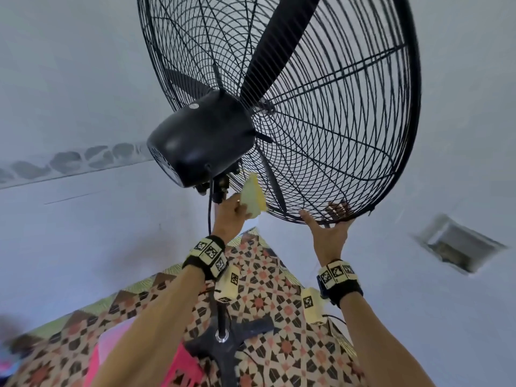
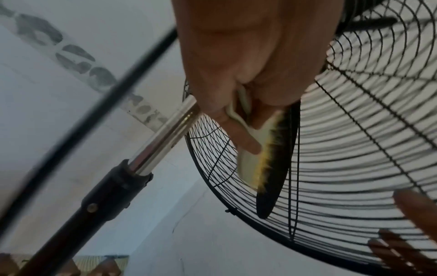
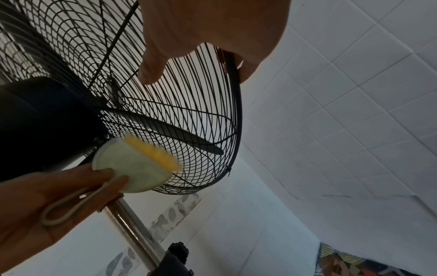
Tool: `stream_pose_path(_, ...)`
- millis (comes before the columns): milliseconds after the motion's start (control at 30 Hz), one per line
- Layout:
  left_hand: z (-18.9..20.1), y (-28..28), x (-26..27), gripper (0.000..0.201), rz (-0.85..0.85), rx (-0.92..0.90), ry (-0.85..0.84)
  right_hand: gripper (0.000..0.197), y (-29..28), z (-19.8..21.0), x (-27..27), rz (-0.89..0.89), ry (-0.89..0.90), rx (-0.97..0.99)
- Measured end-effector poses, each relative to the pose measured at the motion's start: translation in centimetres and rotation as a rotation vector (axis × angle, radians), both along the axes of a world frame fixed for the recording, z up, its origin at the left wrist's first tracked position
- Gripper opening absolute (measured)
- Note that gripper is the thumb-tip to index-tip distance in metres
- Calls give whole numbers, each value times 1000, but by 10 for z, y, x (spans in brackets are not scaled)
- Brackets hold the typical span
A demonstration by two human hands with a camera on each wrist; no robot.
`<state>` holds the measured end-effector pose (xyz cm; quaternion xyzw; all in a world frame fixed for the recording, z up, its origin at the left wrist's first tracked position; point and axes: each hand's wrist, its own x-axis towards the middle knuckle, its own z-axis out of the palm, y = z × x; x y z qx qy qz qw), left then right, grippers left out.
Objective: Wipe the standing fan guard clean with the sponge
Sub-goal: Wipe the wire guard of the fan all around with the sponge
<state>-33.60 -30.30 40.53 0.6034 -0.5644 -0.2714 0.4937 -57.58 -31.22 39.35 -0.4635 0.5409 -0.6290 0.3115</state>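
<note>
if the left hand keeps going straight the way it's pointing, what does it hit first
Most likely the fan guard. The left hand points up, holding the sponge ahead of its fingers, so the sponge's yellow edge would meet the lower wires near the motor housing first. Whether it already touches them is unclear.

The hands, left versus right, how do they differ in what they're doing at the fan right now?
The left hand grips a pale scrubber with yellow bristles against the back of the fan guard, near the motor housing; the right hand holds no tool. The left hand's fingers curl round the scrubber; the right hand's fingers hook over the guard's bottom rim, thumb spread out. Both are raised to the guard's lower part.
</note>
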Motion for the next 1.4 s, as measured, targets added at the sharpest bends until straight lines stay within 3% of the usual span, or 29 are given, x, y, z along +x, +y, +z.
stream_pose_path(67, -1, 4, 7, 15, -98, 28, 19, 131, 1, -2, 1, 4, -6, 7)
stream_pose_path(233, 19, -1, 19, 26, 123, -61, 93, 130, 2, -3, 2, 33, -18, 9)
stream_pose_path(333, 36, -4, 9, 30, 191, -91, -51, 130, 2, -1, 1, 30, -12, -7)
stream_pose_path(400, 39, -2, 7, 34, 156, -108, -71, 132, 1, -1, 0, 24, -2, -18)
stream_pose_path(533, 36, 6, 25, 32, -41, -44, 182, 135, 5, -6, 1, 33, -8, -7)
stream_pose_path(600, 33, 6, 34, 26, -5, -49, 176, 134, 8, -7, 3, 47, -17, -10)
stream_pose_path(733, 32, -5, 24, 25, 139, -41, -112, 134, 9, -1, 2, 51, -5, -23)
stream_pose_path(800, 36, -6, 13, 26, 166, -49, -174, 136, 7, -1, 0, 52, -16, -9)
stream_pose_path(967, 32, 10, 24, 24, -62, -24, 90, 137, 8, -3, 2, 46, -22, 21)
stream_pose_path(1067, 30, 7, 32, 28, 48, -51, 91, 131, 9, -2, 2, 48, -3, 2)
stream_pose_path(1200, 39, -2, 17, 26, 162, -86, -135, 131, 9, 5, -1, 62, 0, -17)
stream_pose_path(1333, 38, 5, 22, 22, -43, -107, 27, 130, 10, 6, -1, 60, -16, -29)
stream_pose_path(1400, 36, 7, 32, 24, -46, -67, 54, 126, 11, 3, -1, 58, -7, -41)
